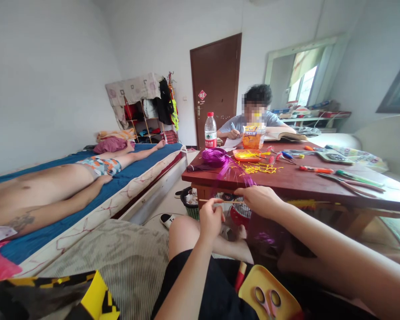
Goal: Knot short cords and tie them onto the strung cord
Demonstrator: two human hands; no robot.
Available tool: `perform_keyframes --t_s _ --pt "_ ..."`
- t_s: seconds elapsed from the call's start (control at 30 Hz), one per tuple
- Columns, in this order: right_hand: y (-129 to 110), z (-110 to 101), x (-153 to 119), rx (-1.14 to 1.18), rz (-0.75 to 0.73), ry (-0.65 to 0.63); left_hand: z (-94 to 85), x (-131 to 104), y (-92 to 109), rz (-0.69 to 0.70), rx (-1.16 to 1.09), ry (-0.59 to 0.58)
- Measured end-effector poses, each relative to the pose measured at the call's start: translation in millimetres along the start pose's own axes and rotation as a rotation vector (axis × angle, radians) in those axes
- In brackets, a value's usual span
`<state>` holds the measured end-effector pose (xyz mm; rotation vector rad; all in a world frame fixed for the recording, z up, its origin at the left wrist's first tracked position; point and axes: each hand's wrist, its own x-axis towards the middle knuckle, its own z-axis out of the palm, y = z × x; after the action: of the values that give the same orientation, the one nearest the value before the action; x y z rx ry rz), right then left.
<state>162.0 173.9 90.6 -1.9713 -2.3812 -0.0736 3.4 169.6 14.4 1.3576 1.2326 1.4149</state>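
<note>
Both my hands are raised over my lap, in front of the table edge. A thin wooden stick (231, 202) stretches between them. My left hand (212, 216) pinches it near its left end. My right hand (259, 201) is closed around its other part, where shiny purple strands (250, 181) come in from the table. They trail from a purple bundle (216, 158) on the table's near left corner. Loose purple strands (265, 238) also hang below my right hand, blurred. A yellow tray (253, 284) with pink-handled scissors (267, 302) rests at my lap.
The brown table (280, 180) carries yellow pieces (258, 168), an orange tray (245, 155), a water bottle (210, 133), pliers (350, 184) and an orange cutter (315, 169). A person (273, 119) writes across from me. Another person (53, 182) lies on the bed at left.
</note>
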Motion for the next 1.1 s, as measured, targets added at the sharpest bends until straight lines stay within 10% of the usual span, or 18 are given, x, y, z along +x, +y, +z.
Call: perform_keyframes --t_s 0.3,0.6,1.1 --pt "39.0 14.0 -14.2 -0.193 0.152 -0.222 -21.0 16.0 10.2 0.060 0.079 0.065" --pt "23.2 15.1 -16.7 -0.132 0.051 -0.167 31.3 25.9 32.7 0.034 0.334 -0.101" --pt "38.2 25.3 -24.0 -0.011 0.048 -0.148 46.6 31.3 43.4 -0.048 0.478 -0.763"
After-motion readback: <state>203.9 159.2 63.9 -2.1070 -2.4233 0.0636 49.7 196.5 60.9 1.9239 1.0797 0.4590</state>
